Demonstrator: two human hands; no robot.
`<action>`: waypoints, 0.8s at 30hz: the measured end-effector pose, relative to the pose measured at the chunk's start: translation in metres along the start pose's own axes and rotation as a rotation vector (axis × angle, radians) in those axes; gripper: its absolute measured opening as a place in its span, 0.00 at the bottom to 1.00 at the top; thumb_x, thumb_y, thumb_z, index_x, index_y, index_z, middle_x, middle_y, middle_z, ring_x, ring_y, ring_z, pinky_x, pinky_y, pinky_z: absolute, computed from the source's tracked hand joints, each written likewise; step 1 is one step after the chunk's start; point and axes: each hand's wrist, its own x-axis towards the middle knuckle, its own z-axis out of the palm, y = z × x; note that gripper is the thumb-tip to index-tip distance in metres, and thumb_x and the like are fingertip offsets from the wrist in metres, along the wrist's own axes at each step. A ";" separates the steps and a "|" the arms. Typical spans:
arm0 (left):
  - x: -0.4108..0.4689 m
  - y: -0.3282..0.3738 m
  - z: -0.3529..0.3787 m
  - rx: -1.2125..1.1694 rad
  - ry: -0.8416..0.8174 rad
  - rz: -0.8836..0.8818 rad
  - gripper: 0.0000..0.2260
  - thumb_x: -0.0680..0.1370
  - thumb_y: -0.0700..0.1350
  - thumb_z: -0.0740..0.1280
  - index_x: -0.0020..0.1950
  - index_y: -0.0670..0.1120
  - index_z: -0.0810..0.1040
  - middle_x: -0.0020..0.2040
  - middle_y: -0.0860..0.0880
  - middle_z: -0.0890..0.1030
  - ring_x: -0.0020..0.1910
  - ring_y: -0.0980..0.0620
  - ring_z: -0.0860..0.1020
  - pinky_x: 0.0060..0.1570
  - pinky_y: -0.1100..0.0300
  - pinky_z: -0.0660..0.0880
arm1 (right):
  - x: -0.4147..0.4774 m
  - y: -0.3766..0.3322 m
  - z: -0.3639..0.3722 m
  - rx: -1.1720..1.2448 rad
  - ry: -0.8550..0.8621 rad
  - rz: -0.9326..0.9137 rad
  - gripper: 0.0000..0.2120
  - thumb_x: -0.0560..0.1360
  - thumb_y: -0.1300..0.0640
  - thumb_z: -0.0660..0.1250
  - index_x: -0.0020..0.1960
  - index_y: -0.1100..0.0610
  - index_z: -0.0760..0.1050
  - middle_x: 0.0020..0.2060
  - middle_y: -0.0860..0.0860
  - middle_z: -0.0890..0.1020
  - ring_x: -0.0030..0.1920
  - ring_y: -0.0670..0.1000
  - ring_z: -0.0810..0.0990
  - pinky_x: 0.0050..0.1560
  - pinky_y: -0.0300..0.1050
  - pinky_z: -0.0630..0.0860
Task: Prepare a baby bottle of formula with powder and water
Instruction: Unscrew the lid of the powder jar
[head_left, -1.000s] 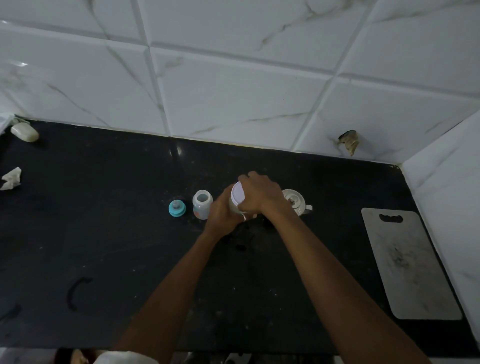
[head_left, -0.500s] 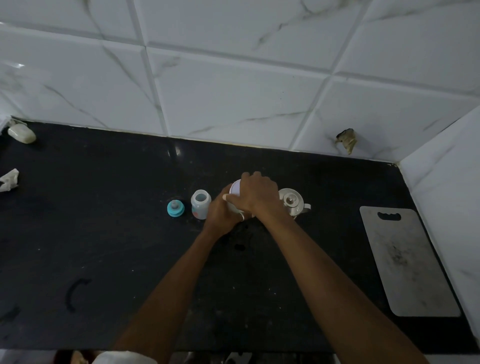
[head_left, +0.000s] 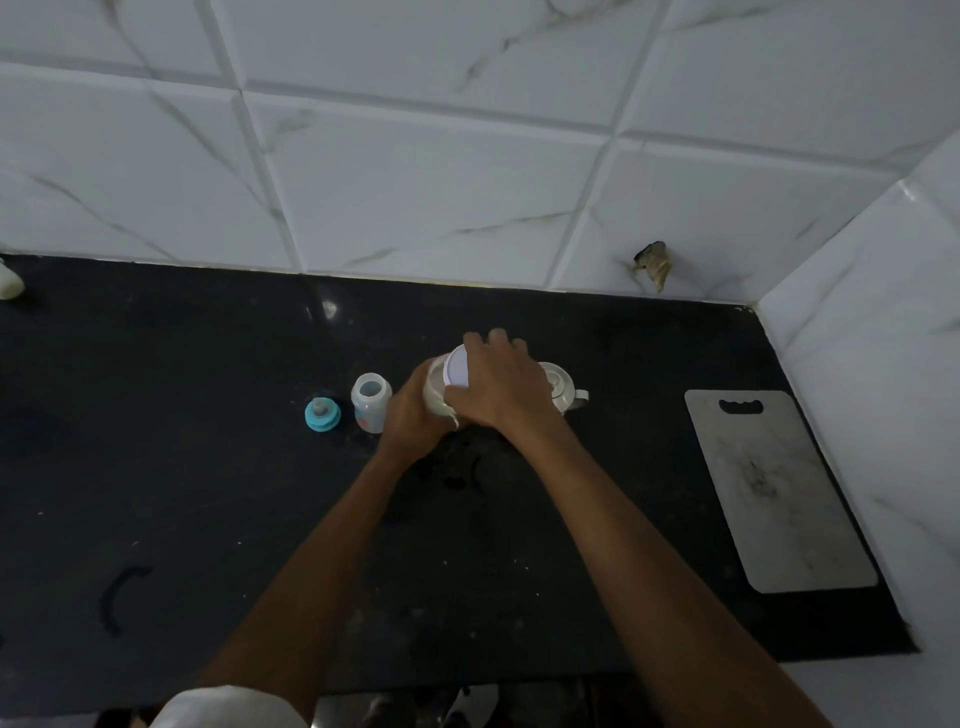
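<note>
A clear powder jar (head_left: 435, 391) with a pale lid (head_left: 457, 367) stands on the black counter (head_left: 208, 467). My left hand (head_left: 413, 413) wraps the jar's body from the left. My right hand (head_left: 501, 384) grips the lid from above. Left of the jar stands the open baby bottle (head_left: 370, 402), upright and without its top. The blue teat cap (head_left: 322, 414) lies on the counter left of the bottle. A small white kettle (head_left: 558, 391) sits just right of my right hand, partly hidden by it.
A grey cutting board (head_left: 779, 493) lies at the right near the side wall. A white object (head_left: 9, 283) rests at the far left edge. White marble tiles (head_left: 415, 182) back the counter, with a broken hole (head_left: 653, 264) in them.
Both hands stay on the jar; my right hand has turned slightly on the lid. The view has shifted a little to the right, so the left-side items slid out of view.
</note>
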 end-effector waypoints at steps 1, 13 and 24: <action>-0.001 0.000 -0.001 -0.022 0.020 0.006 0.32 0.72 0.42 0.78 0.74 0.52 0.70 0.65 0.54 0.79 0.63 0.56 0.78 0.63 0.62 0.73 | -0.006 0.004 0.001 0.014 0.008 0.010 0.34 0.74 0.44 0.71 0.75 0.54 0.64 0.69 0.57 0.69 0.67 0.61 0.70 0.55 0.52 0.72; -0.003 0.000 -0.001 -0.102 0.042 0.015 0.38 0.64 0.55 0.82 0.71 0.54 0.71 0.66 0.54 0.79 0.65 0.54 0.77 0.68 0.50 0.73 | -0.090 0.086 0.050 0.111 -0.022 0.256 0.38 0.72 0.44 0.74 0.75 0.55 0.61 0.71 0.56 0.67 0.69 0.59 0.69 0.57 0.54 0.75; -0.001 -0.003 -0.001 -0.120 0.025 0.018 0.40 0.61 0.60 0.82 0.70 0.57 0.72 0.64 0.58 0.80 0.64 0.58 0.78 0.68 0.50 0.74 | -0.099 0.104 0.105 0.140 -0.107 0.311 0.36 0.73 0.43 0.75 0.72 0.58 0.65 0.69 0.56 0.67 0.69 0.59 0.68 0.57 0.54 0.76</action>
